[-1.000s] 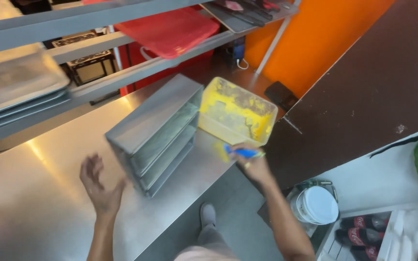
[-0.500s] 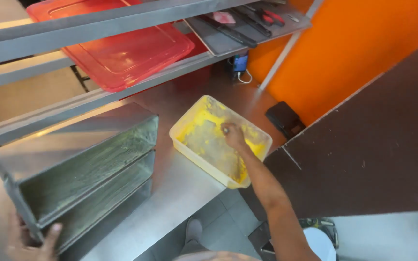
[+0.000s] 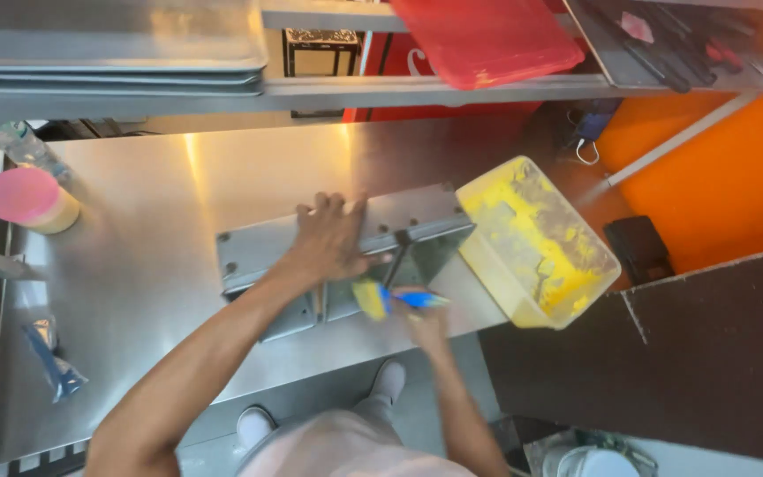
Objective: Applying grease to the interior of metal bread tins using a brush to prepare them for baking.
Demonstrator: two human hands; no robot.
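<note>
Since half a second ago the right hand (image 3: 428,325) has left the yellow tub (image 3: 536,240) and come back to the near tabletop edge, and the left hand (image 3: 333,240) has shifted from the pan set's corner to its top.

Nearest: person's light trousers and shoes below the tabletop (image 3: 134,265) edge. Right hand closed around a blue-handled brush (image 3: 392,299) with yellow bristles; motion blur, finger detail unclear. Brush head sits over the near openings of the metal loaf pans (image 3: 346,256).

Left hand spread flat, palm down, pressing on the upper side of the loaf pans. The pans lie mid-tabletop, a strapped steel set.

Just right of the pans: yellow tub, rectangular, smeared inside with yellow grease and brown crumbs, tilted, its corner touching the pans.

Left side, well apart: small blue wrapper (image 3: 50,362) near the edge; farther back a pink-lidded jar (image 3: 26,199).

Farthest: shelf with stacked steel trays (image 3: 108,44), a red plastic lid (image 3: 486,37), and an orange wall (image 3: 726,185) to the right.
</note>
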